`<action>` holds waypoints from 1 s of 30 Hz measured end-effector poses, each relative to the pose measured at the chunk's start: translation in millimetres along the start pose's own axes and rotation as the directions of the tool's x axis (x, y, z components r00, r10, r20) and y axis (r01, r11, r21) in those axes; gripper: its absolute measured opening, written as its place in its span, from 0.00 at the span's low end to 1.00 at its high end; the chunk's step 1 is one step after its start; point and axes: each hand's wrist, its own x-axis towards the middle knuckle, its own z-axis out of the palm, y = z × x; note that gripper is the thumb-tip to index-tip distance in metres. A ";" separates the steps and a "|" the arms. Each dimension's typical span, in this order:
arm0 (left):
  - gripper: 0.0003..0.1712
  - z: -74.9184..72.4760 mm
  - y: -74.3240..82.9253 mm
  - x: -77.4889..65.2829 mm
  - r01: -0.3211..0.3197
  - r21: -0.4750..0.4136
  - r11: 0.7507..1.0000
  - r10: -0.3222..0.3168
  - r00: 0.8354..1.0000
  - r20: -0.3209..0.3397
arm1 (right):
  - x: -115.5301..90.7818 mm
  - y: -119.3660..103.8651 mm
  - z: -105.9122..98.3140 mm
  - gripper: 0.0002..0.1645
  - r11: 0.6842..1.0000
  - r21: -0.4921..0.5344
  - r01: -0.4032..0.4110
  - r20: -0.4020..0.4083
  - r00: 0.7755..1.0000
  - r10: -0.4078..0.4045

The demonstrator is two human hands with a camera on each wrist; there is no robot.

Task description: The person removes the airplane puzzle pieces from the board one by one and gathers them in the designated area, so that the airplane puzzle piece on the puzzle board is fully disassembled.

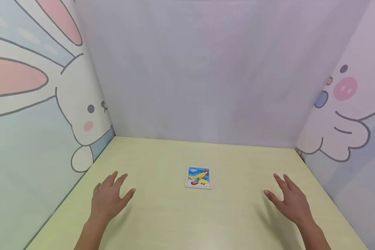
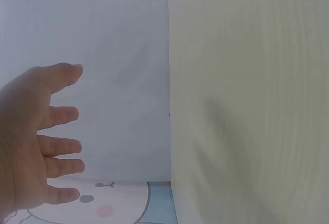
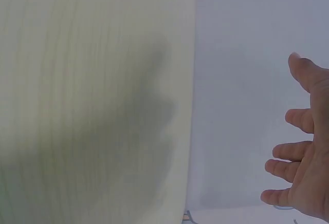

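A small square picture puzzle [image 1: 198, 177] with a pale frame lies flat at the middle of the table. Its picture is a yellow airplane with red parts against a blue sky. To its left, my left hand [image 1: 107, 199] hovers over the tabletop, fingers spread and holding nothing. On the other side, my right hand [image 1: 292, 201] is held over the table too, its fingers apart and nothing in them. Both wrist views show the left hand [image 2: 36, 136] and the right hand [image 3: 308, 147] with extended fingers, away from the puzzle.
The pale yellow wooden table [image 1: 162, 215] meets a plain light grey back wall [image 1: 193, 76]. A left side panel [image 1: 25, 156] carries a printed rabbit. Opposite it stands a right side panel [image 1: 368, 156] with a white cartoon animal. Shadows of both hands fall on the tabletop.
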 end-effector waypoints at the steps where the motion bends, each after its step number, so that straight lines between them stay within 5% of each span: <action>1: 0.33 2.3 2.5 0.3 0.003 -0.006 1.000 -0.003 1.000 -0.008 | 1.3 -1.3 1.2 0.43 1.000 0.008 -0.002 0.001 1.000 0.002; 8: 0.29 19.1 18.6 2.8 0.020 -0.074 0.997 -0.022 0.999 -0.030 | 8.5 -4.9 12.9 0.43 0.989 0.133 -0.069 0.092 0.994 0.057; 18: 0.23 37.9 42.5 10.2 -0.027 -0.171 0.985 0.017 0.998 -0.060 | 21.0 -14.2 30.9 0.36 0.952 0.306 0.025 0.042 0.998 -0.039; 30: 0.23 55.0 64.8 17.6 -0.087 -0.230 0.969 0.081 0.996 -0.036 | 38.5 -32.1 47.4 0.35 0.863 0.488 -0.130 0.172 0.984 0.051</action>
